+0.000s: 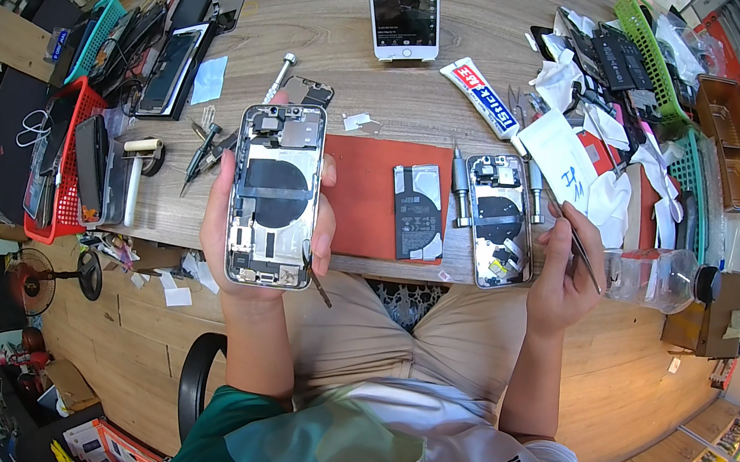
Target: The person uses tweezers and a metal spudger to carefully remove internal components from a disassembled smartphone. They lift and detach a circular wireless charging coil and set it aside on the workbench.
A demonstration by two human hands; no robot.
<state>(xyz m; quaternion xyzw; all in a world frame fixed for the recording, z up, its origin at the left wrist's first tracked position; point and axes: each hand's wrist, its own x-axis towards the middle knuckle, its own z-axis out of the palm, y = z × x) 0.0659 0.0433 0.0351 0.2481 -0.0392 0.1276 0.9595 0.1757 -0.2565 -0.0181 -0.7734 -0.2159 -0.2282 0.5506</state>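
My left hand (pixel 215 224) holds up an opened phone housing (pixel 268 239), its thumb on one side and fingers round the other. Bare metal, small boards and a round dark patch show inside it. A thin dark strip (pixel 317 283) sticks out by its lower right edge; I cannot tell what it is. In my right hand (pixel 570 272) is a pair of dark tweezers (pixel 586 258), pinched between the fingers. Left of that hand lies a second opened phone housing (pixel 499 221) with small parts in it. A black phone battery (pixel 411 213) rests on the red mat (pixel 352 194).
Screwdrivers (pixel 460 192) flank the second housing. Beyond stand a glue tube (pixel 480 97) and a lit smartphone (pixel 403 4). Paper scraps (pixel 560 160), a green basket (pixel 649 58) and a clear jar (pixel 653 279) crowd the right. Phones and a red basket (pixel 71 164) fill the left.
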